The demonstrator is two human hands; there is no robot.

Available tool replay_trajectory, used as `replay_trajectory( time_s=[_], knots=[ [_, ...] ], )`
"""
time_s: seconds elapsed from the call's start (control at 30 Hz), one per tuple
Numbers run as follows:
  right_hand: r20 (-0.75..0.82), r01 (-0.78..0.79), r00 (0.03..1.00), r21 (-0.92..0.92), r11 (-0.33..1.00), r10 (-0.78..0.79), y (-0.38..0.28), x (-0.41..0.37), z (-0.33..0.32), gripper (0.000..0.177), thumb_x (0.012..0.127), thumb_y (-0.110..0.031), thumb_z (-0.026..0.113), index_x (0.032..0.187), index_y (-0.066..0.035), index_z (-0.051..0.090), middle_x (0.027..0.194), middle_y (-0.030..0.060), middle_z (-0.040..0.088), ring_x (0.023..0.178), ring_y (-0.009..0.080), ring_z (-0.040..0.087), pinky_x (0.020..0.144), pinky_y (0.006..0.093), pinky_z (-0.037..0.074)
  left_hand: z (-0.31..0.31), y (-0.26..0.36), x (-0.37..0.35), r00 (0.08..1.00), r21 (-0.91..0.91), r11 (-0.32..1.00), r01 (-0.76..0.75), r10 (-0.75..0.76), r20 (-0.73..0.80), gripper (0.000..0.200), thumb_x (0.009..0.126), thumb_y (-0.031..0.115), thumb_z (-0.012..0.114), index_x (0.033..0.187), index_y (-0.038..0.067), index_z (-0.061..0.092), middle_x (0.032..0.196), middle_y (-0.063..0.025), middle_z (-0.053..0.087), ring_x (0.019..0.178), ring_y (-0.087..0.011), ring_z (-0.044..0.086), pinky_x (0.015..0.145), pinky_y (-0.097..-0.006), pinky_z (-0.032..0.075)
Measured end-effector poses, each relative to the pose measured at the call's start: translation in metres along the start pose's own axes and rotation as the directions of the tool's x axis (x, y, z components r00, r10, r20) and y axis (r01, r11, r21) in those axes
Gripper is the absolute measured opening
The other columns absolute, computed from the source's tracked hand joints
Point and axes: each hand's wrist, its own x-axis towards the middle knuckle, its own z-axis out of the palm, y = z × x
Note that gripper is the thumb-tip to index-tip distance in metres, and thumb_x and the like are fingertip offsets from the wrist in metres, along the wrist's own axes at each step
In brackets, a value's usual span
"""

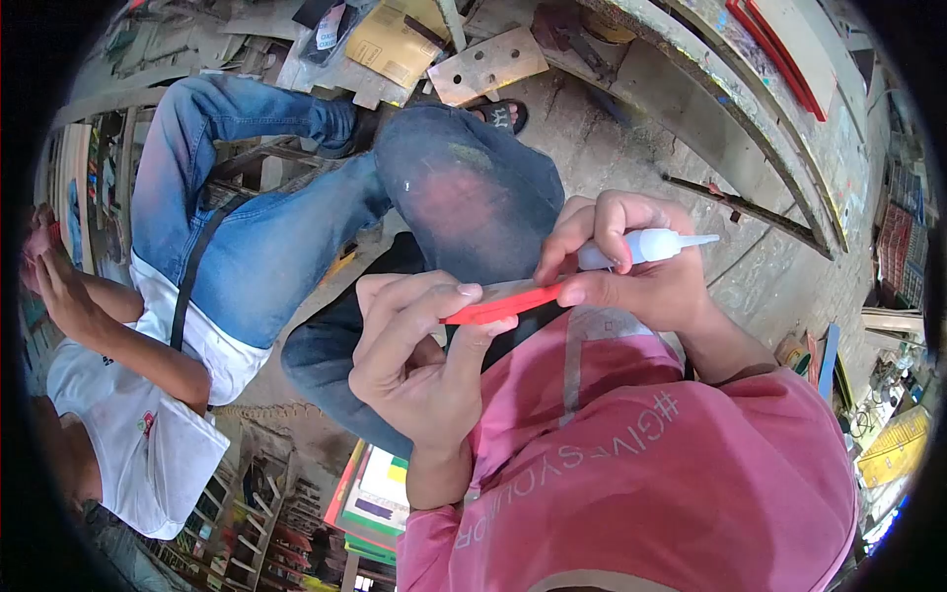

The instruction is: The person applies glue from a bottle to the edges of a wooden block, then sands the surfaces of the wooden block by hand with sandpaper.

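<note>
A thin, flat red piece (505, 304) spans the space between my two hands, with a pale upper face or edge. My left hand (419, 350) pinches its left end between thumb and fingers. At its right end, the thumb and a fingertip of my right hand (641, 266) press on the piece. That same hand also grips a small white squeeze bottle (646, 247) with a narrow nozzle pointing right. Both hands are above my lap, in front of the pink shirt (631, 454). Fingers cover both ends of the red piece.
A co-worker in a white shirt (148, 424) and jeans sits at the left, hands raised. A cardboard piece (395, 44) and a board with holes (490, 67) lie ahead. A paint-marked bench (779, 128) curves along the right. Coloured sheets (380, 493) are stacked below.
</note>
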Motion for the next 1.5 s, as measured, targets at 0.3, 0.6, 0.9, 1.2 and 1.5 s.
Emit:
replay_trajectory(
  time_s=[0.3,0.6,0.9,1.2,1.5],
  knots=[
    [-0.008,-0.057,0.998,0.123,0.991,0.058,0.001,0.007,0.012,0.040,0.075,0.011,0.075,0.070,-0.010,0.041,0.085,0.0109,0.067,0.076,0.0106,0.062,0.063,0.0236,0.048,0.000,-0.002,0.000,1.000,-0.006,1.000,-0.009,0.009,0.015,0.029,0.059,-0.003,0.083,0.086,0.004,0.073,0.080,-0.0038,0.065,0.077,-0.0136,0.048,0.050,-0.0229,0.028],
    [-0.026,-0.057,0.998,0.081,0.995,0.059,0.003,0.008,0.015,0.043,0.072,0.009,0.079,0.067,-0.010,0.040,0.079,0.0079,0.065,0.073,0.0102,0.061,0.060,0.0237,0.046,-0.004,-0.004,0.000,0.996,-0.010,0.998,-0.056,0.057,0.069,0.029,0.064,-0.001,0.081,0.090,0.002,0.071,0.083,-0.0058,0.064,0.080,-0.0175,0.051,0.069,-0.0272,0.041],
    [-0.053,-0.025,0.998,0.043,0.999,0.028,-0.006,0.014,0.023,0.045,0.069,0.009,0.079,0.069,-0.012,0.039,0.078,0.0123,0.063,0.072,0.0159,0.056,0.061,0.0273,0.043,-0.007,-0.004,0.000,0.992,0.019,0.997,-0.077,0.075,0.098,0.028,0.065,0.003,0.082,0.090,0.002,0.071,0.084,-0.0055,0.064,0.081,-0.0180,0.052,0.070,-0.0281,0.042],
    [-0.093,-0.094,0.991,-0.006,0.996,0.093,-0.019,0.019,0.020,0.047,0.064,0.007,0.083,0.070,-0.012,0.040,0.084,0.0134,0.067,0.077,0.0182,0.061,0.066,0.0277,0.047,-0.015,0.002,0.003,0.997,-0.096,0.993,0.067,-0.062,0.055,0.022,0.071,0.006,0.080,0.092,0.002,0.073,0.089,-0.0054,0.061,0.083,-0.0160,0.052,0.073,-0.0268,0.041],
    [0.003,0.186,0.981,-0.324,0.927,-0.196,-0.023,0.009,0.036,0.043,0.065,0.002,0.084,0.069,-0.011,0.044,0.088,0.0107,0.070,0.077,0.0142,0.062,0.066,0.0250,0.050,-0.025,-0.009,-0.004,0.993,-0.432,0.894,0.115,-0.105,0.045,0.021,0.084,0.011,0.074,0.099,0.000,0.065,0.100,-0.0083,0.054,0.087,-0.0115,0.050,0.074,-0.0223,0.040]
  ],
)
